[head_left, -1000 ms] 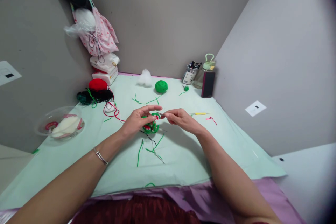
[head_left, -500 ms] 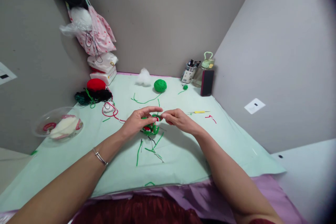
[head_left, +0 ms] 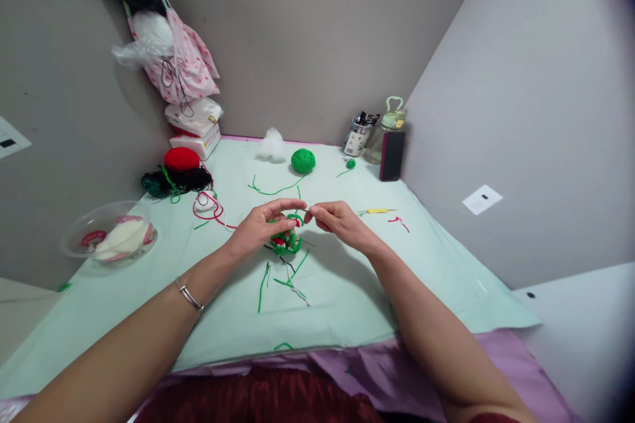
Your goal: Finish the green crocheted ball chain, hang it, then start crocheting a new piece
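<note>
At the centre of the frame, just above the pale green desk [head_left: 347, 291], the left hand [head_left: 260, 228] cupped a small green-and-red crocheted piece [head_left: 286, 238], fingers closed around its left side. The right hand [head_left: 337, 221] sat just to its right, fingertips pinched together on something too thin to identify, at the piece's upper edge.

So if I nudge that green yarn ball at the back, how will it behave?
The green yarn ball looks round and tightly wound, so it would probably roll across the mat. It seems soft and light. A loose strand trails from it and may unwind.
</note>
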A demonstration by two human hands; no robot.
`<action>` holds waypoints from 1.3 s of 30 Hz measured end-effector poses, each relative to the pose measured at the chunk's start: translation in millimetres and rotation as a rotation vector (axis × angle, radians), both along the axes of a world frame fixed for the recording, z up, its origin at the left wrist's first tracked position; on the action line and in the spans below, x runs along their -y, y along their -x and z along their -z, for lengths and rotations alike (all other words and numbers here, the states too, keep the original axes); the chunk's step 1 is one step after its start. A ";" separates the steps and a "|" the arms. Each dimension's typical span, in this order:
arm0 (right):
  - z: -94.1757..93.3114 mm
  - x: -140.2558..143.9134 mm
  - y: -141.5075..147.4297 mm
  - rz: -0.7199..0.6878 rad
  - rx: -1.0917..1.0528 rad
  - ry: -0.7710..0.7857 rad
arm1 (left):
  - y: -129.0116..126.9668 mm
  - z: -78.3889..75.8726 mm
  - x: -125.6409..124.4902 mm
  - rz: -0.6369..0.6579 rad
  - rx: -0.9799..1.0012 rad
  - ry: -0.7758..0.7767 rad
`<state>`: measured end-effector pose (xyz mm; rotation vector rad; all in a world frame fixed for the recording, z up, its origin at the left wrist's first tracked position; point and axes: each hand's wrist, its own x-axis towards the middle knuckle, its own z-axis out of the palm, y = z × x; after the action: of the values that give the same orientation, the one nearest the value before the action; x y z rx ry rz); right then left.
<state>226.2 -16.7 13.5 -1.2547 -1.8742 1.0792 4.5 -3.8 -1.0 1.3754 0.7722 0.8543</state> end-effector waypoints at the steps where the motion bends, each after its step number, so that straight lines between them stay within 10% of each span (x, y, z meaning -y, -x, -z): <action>1: 0.8 -1.1 -0.7 0.020 0.029 -0.023 | -0.1 1.1 -0.7 -0.009 0.024 0.003; 10: 16.3 -11.2 -6.8 0.382 0.323 -0.294 | 3.0 6.7 -8.2 -0.136 0.218 0.174; 17: 12.4 6.2 15.5 0.057 0.021 -0.388 | 1.5 5.7 -6.7 -0.160 0.218 0.210; 27: 0.8 1.9 10.6 0.233 -0.501 -0.072 | 2.0 10.1 -9.8 -0.225 0.118 0.051; 39: 2.2 8.9 24.9 0.222 -0.476 -0.120 | -8.3 7.6 3.8 -0.229 0.033 -0.179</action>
<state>201.3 -25.6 11.3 -1.0012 -1.3854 1.0204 12.8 -7.6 -8.7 1.4435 0.8552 1.1457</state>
